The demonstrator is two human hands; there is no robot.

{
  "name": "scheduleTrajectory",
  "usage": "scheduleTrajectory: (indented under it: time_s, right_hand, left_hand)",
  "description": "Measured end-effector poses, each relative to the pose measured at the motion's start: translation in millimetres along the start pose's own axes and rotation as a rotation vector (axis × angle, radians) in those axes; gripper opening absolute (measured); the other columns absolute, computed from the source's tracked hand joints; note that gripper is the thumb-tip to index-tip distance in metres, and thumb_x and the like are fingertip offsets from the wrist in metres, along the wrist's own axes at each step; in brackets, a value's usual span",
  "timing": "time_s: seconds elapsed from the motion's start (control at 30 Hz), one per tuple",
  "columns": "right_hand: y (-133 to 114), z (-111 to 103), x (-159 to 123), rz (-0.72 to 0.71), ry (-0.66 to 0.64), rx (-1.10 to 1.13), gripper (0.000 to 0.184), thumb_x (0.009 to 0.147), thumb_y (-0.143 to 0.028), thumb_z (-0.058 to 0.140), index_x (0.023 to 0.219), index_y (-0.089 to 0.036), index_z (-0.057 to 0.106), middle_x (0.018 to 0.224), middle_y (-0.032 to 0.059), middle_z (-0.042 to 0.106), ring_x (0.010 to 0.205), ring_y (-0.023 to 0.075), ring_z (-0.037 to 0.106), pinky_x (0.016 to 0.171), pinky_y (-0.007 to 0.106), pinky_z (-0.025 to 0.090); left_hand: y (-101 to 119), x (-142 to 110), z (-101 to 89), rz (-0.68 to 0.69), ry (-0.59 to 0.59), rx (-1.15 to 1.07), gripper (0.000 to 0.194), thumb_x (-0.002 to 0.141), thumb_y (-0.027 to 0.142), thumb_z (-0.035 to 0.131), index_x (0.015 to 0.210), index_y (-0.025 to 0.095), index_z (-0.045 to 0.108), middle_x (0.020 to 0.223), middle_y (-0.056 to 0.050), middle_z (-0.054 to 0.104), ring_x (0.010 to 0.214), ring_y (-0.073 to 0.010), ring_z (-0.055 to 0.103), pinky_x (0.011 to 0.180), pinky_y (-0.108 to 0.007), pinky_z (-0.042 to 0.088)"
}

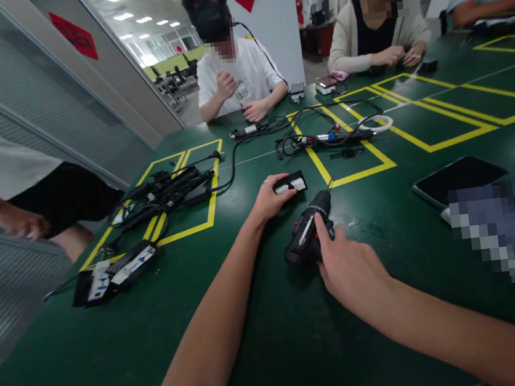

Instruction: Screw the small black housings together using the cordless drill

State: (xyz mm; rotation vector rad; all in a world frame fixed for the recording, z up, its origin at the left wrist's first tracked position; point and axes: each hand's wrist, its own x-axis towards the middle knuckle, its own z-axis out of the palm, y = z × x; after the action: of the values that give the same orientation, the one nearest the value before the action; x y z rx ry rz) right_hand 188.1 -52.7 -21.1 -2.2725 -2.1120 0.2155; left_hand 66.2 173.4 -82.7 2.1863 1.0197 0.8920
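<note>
A black electric screwdriver (307, 232) with red buttons lies on the green table (273, 327), its tip pointing away from me. My right hand (347, 266) grips its rear end, thumb laid along the body. My left hand (271, 199) reaches forward and holds the near edge of a small black box with white labels (290, 184), fingers curled on it. Both forearms stretch across the table from the near edge.
Yellow tape marks rectangles (357, 174) on the table. A heap of black cables and adapters (164, 191) lies at left, more black parts (117, 269) nearer. Another tool with cables (332, 137) sits ahead, a dark tablet (458, 179) at right. Other people sit across; one stands left.
</note>
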Motion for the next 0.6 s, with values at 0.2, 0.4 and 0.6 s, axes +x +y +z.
scheduleTrajectory:
  time_s: [0.2, 0.4, 0.6]
  right_hand:
    - [17.1, 0.5, 4.3, -0.038, -0.003, 0.164, 0.085, 0.082, -0.032, 0.055, 0.151, -0.017, 0.008, 0.106, 0.0179, 0.058, 0.072, 0.0296, 0.065, 0.060, 0.041, 0.049]
    - [37.0, -24.7, 11.1, -0.019, 0.149, 0.753, 0.080, 0.079, -0.036, 0.061, 0.147, -0.024, 0.022, 0.105, 0.0114, 0.063, 0.083, 0.0270, 0.065, 0.068, 0.038, 0.051]
    - [49.6, -41.4, 10.2, 0.031, 0.140, 1.356, 0.019, 0.081, -0.028, 0.057, 0.096, -0.018, 0.059, 0.064, 0.0007, 0.061, 0.053, 0.0152, 0.058, 0.049, 0.027, 0.047]
  left_hand:
    - [5.0, -1.8, -3.7, 0.002, -0.006, -0.003, 0.050, 0.075, 0.041, 0.067, 0.119, 0.019, 0.058, 0.113, -0.008, 0.060, 0.103, -0.0223, 0.057, 0.092, -0.036, 0.044]
    - [2.9, 0.9, -2.7, 0.005, 0.000, -0.062, 0.049, 0.073, 0.040, 0.069, 0.116, 0.018, 0.060, 0.113, -0.008, 0.061, 0.103, -0.0217, 0.057, 0.093, -0.035, 0.043]
    - [1.9, 1.5, -4.0, 0.000, -0.034, -0.102, 0.050, 0.073, 0.039, 0.069, 0.118, 0.020, 0.060, 0.111, -0.006, 0.060, 0.099, -0.0195, 0.057, 0.088, -0.033, 0.044]
